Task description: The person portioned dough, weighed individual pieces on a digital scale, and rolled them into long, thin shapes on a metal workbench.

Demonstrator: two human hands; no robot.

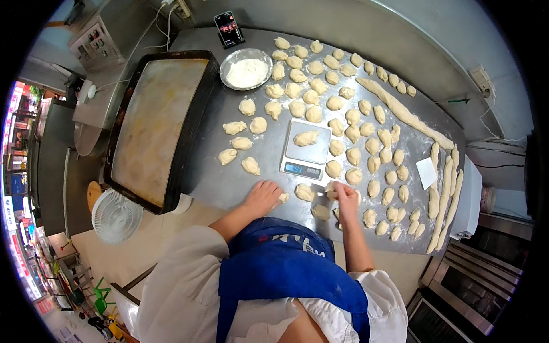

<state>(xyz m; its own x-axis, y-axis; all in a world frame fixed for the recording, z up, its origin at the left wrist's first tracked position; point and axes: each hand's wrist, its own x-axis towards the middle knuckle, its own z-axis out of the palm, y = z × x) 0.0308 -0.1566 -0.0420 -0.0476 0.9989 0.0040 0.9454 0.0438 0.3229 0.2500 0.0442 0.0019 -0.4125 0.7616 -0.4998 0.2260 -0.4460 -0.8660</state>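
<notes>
My left hand [262, 196] is at the table's near edge, fingers curled around a small dough piece [283, 198] that partly shows past the fingertips. To the right, my right hand [346, 200] pinches a pale dough piece [330, 191]; other pieces lie half hidden beneath and beside it. Between the hands are a dough piece [304, 192] and a rounder one [321, 212]. Just beyond stands a digital kitchen scale [290, 151] with a lit display. One dough lump [306, 138] rests on its plate.
Rows of dough pieces [353, 155] cover the floured steel table [220, 186]. Long dough ropes [440, 200] and a white scraper [426, 173] lie at right. A metal bowl of flour [246, 69], a phone on a stand [229, 30] and a large dark-rimmed baking tray [151, 123] are at left.
</notes>
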